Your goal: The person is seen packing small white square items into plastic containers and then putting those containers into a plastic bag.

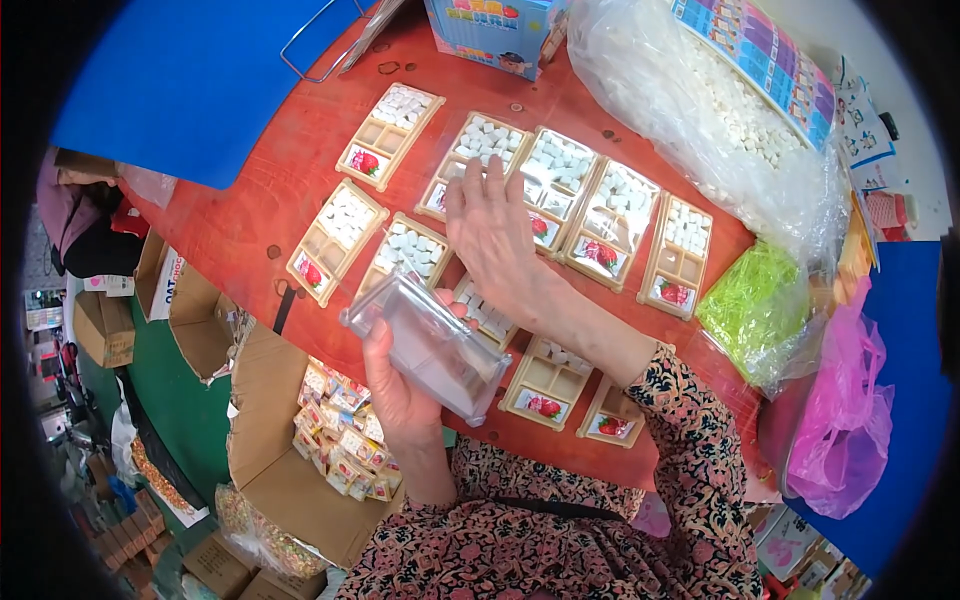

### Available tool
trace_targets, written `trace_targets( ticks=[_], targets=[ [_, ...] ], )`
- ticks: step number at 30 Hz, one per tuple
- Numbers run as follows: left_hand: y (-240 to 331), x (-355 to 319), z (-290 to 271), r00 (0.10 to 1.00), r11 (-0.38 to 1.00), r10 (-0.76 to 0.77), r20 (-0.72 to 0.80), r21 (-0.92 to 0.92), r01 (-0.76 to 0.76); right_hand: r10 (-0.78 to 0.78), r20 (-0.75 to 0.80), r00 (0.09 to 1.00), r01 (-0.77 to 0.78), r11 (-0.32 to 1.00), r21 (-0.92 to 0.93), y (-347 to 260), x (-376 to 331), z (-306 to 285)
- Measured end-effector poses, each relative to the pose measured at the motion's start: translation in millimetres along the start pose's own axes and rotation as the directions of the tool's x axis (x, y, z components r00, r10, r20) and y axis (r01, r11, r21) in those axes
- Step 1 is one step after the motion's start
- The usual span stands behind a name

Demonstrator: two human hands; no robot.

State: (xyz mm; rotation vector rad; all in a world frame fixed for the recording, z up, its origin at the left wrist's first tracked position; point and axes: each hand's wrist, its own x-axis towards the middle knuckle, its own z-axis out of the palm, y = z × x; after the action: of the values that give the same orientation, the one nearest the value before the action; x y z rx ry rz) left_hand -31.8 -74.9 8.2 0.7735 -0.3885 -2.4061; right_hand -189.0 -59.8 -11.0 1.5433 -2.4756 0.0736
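My left hand (402, 392) is closed around a clear plastic box-shaped cover (428, 345), tilted in front of my body; whether it is one cover or several nested ones I cannot tell. My right hand (490, 222) reaches across the red table with its fingers stretched out, lying over a beige compartment tray (437, 190). White marshmallow-like pieces (488, 138) fill that tray's far end. Beside it stands a similar tray (560, 165) with a glossy clear surface over it. My right palm hides part of the trays below it.
More beige trays (390, 135) with white pieces and strawberry-printed cards stand about the red table (240, 205). At the far right lies a big clear bag of white pieces (735, 115), near a green packet (757, 310) and pink bag (840, 400). A cardboard box (270, 440) holds small packets.
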Motion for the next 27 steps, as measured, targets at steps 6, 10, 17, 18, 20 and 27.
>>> trace_targets(
  ticks=[6, 10, 17, 18, 20, 27],
  targets=[
    [-2, 2, 0, 1.0, 0.998, 0.01, 0.003, 0.058, -0.01, 0.026, -0.063, 0.998, -0.024, 0.999, 0.024, 7, 7, 8],
    [0, 3, -2, 1.0, 0.998, 0.014, -0.02, 0.063, -0.012, 0.009, -0.087, 0.996, -0.003, 0.998, 0.067, 6, 16, 8],
    [2, 3, -3, 1.0, 0.998, 0.01, -0.026, 0.058, -0.009, 0.013, 0.077, 0.997, -0.017, 0.998, 0.052, 8, 19, -7],
    [3, 2, -4, 1.0, 0.998, 0.018, -0.021, 0.06, -0.016, 0.007, 0.076, 0.997, -0.012, 0.998, 0.061, 6, 22, -8],
    [3, 3, -2, 1.0, 0.998, 0.012, -0.001, 0.063, -0.012, -0.084, -0.024, 0.996, 0.086, 0.987, 0.133, 11, 31, -10],
    [3, 2, -4, 1.0, 0.999, 0.014, -0.017, 0.049, -0.013, -0.273, -0.098, 0.957, 0.283, 0.954, 0.096, 28, 64, 14]
  ],
)
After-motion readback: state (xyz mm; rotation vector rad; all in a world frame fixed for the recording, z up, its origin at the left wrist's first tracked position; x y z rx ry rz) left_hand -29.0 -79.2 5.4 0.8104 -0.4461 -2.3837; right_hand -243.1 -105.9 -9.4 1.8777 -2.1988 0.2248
